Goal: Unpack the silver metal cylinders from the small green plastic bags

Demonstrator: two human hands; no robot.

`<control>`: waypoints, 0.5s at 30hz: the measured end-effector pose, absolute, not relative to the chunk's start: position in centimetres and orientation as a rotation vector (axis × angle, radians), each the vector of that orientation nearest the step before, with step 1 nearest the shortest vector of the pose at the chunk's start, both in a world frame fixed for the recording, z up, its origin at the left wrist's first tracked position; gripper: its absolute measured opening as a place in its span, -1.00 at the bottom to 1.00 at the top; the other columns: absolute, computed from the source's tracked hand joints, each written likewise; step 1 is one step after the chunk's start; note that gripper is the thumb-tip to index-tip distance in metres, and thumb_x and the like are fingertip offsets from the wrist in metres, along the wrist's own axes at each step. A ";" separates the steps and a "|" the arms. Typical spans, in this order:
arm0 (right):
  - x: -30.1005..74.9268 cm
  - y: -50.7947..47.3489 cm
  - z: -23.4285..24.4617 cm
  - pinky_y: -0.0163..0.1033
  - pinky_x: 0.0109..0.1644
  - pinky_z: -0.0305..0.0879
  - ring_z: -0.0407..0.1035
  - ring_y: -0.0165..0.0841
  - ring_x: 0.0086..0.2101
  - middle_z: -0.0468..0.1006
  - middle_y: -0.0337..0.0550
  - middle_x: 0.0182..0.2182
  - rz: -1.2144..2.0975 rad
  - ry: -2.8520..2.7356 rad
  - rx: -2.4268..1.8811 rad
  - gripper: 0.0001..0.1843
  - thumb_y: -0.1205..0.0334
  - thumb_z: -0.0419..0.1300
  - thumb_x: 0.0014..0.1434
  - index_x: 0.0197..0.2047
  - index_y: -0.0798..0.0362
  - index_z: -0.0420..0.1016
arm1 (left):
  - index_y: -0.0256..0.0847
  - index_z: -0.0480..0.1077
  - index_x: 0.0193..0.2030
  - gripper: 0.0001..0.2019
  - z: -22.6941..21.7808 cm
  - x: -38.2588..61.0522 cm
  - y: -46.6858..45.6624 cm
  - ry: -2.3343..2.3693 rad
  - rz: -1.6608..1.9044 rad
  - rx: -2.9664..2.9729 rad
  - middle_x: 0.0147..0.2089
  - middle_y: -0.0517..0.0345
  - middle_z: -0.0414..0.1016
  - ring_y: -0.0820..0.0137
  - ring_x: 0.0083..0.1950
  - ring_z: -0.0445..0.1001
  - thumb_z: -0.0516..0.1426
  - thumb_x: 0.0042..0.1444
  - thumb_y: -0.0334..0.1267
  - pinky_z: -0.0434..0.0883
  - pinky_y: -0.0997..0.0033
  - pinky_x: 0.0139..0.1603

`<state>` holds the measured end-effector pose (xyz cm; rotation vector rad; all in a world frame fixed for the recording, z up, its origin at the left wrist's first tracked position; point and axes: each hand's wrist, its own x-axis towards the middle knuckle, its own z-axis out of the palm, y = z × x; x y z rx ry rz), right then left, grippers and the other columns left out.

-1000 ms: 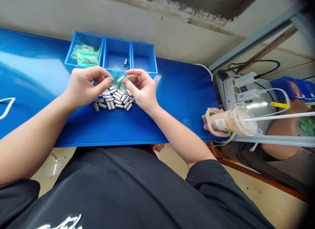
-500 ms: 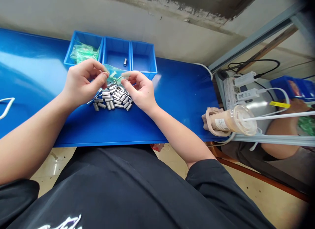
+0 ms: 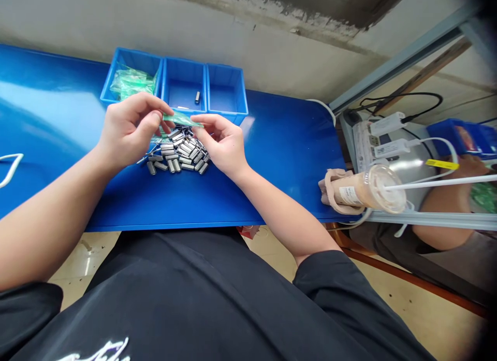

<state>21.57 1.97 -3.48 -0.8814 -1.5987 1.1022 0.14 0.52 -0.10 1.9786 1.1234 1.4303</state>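
Between my hands a small green plastic bag (image 3: pixel 181 118) is stretched out, seen nearly edge-on. My left hand (image 3: pixel 130 127) pinches its left end between thumb and fingers. At its right end, the fingertips of my right hand (image 3: pixel 223 142) are closed on the bag. Whether anything is inside the bag cannot be made out from this angle. Just below lies a pile of metal hex-shaped pieces (image 3: pixel 184 153) on the blue table (image 3: pixel 217 205). Some thin metal pins or screws and a bit of green plastic show at the pile's left and back, partly hidden by my hands.
Three joined blue bins stand behind my hands. The left bin (image 3: pixel 112 73) holds green plastic bags, and the middle bin (image 3: pixel 184 71) one metal piece. The right bin (image 3: pixel 227 89) is beside it. A drink cup (image 3: pixel 359 191) in a cardboard holder, cables and another person's arm (image 3: pixel 446 216) are at the right.
The green bag has tilted from facing me to nearly edge-on. The white and metal parts that showed at it are no longer visible. Both hands have barely moved.
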 end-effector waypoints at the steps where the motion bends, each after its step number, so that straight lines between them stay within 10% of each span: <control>1: 21.6 2.0 -3.5 -0.26 -0.03 0.63 0.56 -0.45 -0.11 0.70 -0.16 -0.04 1.100 -1.594 -0.876 -0.62 -0.01 0.25 0.35 0.07 0.04 0.64 | -0.21 0.63 -0.13 -0.75 -0.1 0.1 0.5 1.142 1.449 1.987 -0.34 0.15 0.63 0.53 -0.38 0.56 0.12 0.30 -0.20 0.50 0.55 -0.36; 15: 21.6 2.2 -3.2 -0.29 -0.06 0.58 0.54 -0.45 -0.11 0.67 -0.12 -0.04 1.065 -1.561 -0.916 -0.65 -0.04 0.29 0.32 -0.04 0.06 0.60 | -0.16 0.67 -0.09 -0.85 -0.6 -0.3 0.8 1.200 1.452 2.153 -0.25 0.16 0.66 0.56 -0.27 0.58 0.31 0.23 -0.24 0.56 0.61 -0.24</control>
